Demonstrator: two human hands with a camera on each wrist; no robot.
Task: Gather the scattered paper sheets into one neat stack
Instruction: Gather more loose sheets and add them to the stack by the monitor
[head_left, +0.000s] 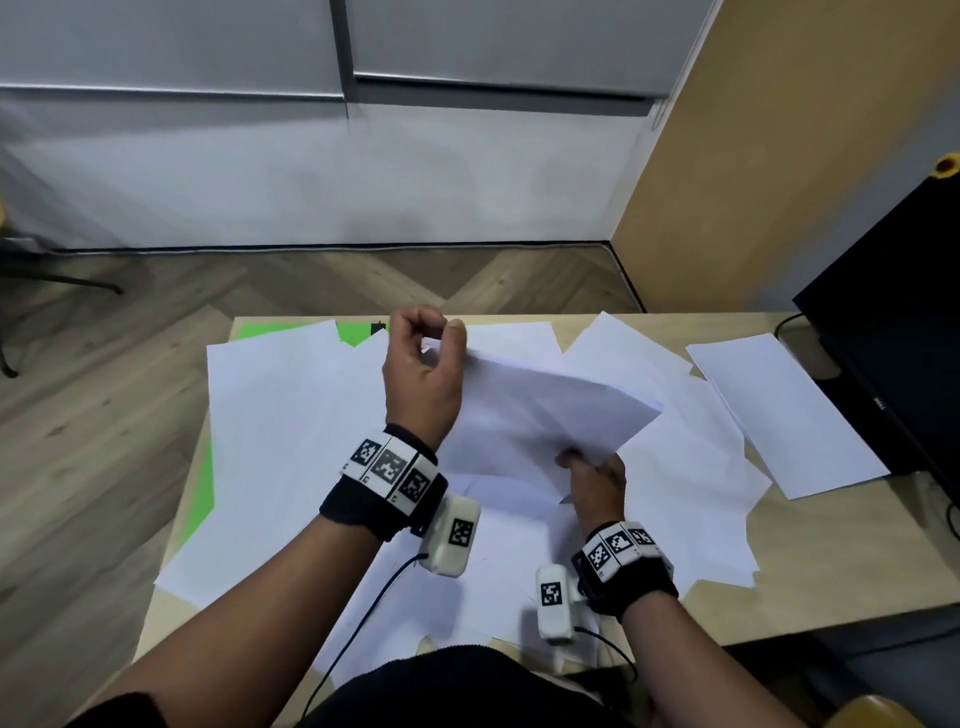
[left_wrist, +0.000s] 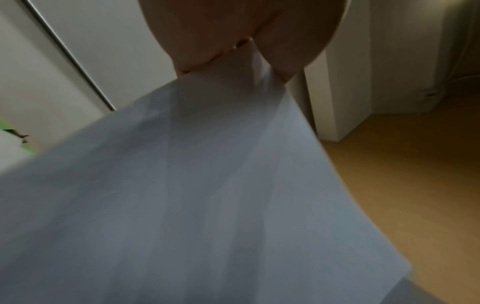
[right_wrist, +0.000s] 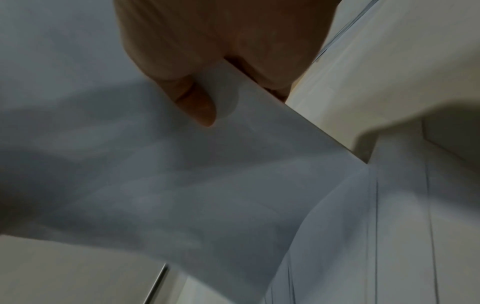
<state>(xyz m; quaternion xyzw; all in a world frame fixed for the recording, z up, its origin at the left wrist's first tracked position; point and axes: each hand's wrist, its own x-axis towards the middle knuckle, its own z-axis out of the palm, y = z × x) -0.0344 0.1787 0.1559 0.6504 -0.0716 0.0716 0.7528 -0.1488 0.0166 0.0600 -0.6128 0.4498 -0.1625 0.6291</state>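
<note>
Lifted above the pale wooden desk (head_left: 831, 587), a thin bundle of white paper sheets (head_left: 540, 410) is pinched at its far corner by the left hand (head_left: 423, 364) and at its near edge by the right hand (head_left: 595, 480). Loose white sheets (head_left: 291, 415) lie scattered beneath. Slippage and fanning could be caused by such light corner pinches.

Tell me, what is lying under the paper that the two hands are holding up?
Under the lifted sheets, more loose white sheets lie overlapping on the table. What lies directly beneath them is covered.
</note>
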